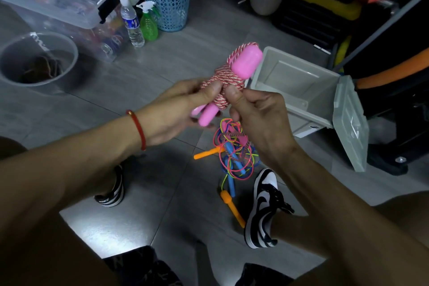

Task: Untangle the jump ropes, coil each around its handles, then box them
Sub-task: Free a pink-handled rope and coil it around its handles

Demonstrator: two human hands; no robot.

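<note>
Both hands hold one jump rope bundle [228,76]: red-and-white striped cord wound tightly round a pair of glossy pink handles [246,59]. The left hand [176,109] grips its lower half, thumb pressed on the coils; the right hand [257,118] pinches the cord just beside that thumb. Directly below the grip, a tangle [233,146] of thin neon ropes with orange and blue handles lies on the floor; an open grey box [299,86] sits just right of it.

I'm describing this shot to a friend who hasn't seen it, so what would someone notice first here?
First, the pink-handled jump rope at centre, its red-and-white cord wound round the handles, gripped by the left hand and the right hand. Just below it on the grey floor lies a bright tangle of ropes with orange and blue handles, between the person's shoes. To the right stands an open grey box, its lid hanging down.
</note>
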